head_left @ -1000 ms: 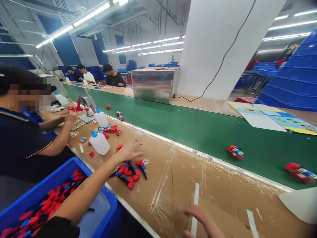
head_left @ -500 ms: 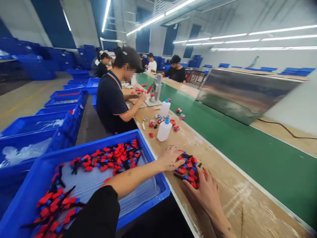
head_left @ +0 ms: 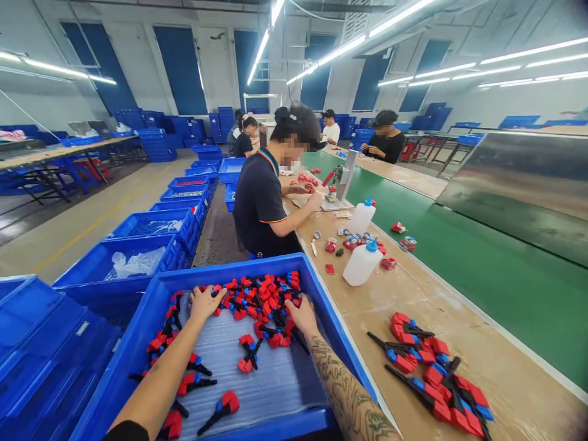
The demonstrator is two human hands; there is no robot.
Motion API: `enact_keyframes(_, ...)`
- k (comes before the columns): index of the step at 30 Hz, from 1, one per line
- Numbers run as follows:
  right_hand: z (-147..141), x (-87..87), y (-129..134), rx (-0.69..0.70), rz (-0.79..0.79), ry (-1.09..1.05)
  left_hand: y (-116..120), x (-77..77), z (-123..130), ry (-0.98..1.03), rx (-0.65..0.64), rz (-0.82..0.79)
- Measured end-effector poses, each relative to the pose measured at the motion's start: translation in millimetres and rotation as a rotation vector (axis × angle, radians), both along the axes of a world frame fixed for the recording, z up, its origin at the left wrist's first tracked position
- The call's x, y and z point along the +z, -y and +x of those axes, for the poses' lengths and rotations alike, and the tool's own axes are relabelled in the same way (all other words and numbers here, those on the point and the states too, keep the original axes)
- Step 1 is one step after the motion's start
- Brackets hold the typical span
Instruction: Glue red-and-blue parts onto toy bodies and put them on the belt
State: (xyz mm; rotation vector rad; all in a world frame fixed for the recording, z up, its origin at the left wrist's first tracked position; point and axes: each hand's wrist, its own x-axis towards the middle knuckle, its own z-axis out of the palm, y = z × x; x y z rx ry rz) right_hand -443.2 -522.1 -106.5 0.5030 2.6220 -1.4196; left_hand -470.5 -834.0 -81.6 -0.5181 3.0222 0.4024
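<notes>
A large blue bin [head_left: 172, 278] holds many small red, blue and black plastic parts [head_left: 261, 294] on a ribbed, pale liner [head_left: 220, 361]. My left hand [head_left: 204, 303] reaches into its far left area, thumb spread from the fingers, touching parts at the edge of the heap. On the right side of the bin, my right hand [head_left: 303, 315] rests against the heap with its thumb stretched out; its other fingers are partly hidden. Neither hand visibly grips a part. A loose pile of the same parts [head_left: 436, 373] lies on the table beside the bin.
White bottles with blue caps [head_left: 362, 263] stand on the brown tabletop [head_left: 367, 380] among scattered red pieces. A co-worker [head_left: 271, 190] sits just beyond the bin, near a small press [head_left: 342, 184]. A green belt [head_left: 496, 269] runs along the right; blue crates [head_left: 133, 269] line the left.
Both hands have left the pile on the table and moved left into the bin. The view has swung left, and the pile now lies uncovered and more spread out.
</notes>
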Motion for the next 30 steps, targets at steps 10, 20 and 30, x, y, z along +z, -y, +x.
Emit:
enact_keyframes(10, -32, -28.2, -6, 0.088, -0.217, 0.119, -56, -43.1, 11, 0.023, -0.223, 0.114)
enact_keyframes(20, -30, -9.5, 8, 0.071, -0.409, 0.3, -71, -44.5, 7, 0.106, -0.097, 0.382)
enact_keyframes(30, -40, -10.8, -1, 0.057, -0.525, 0.371, -131, -45.2, 10, -0.014, -0.045, 0.746)
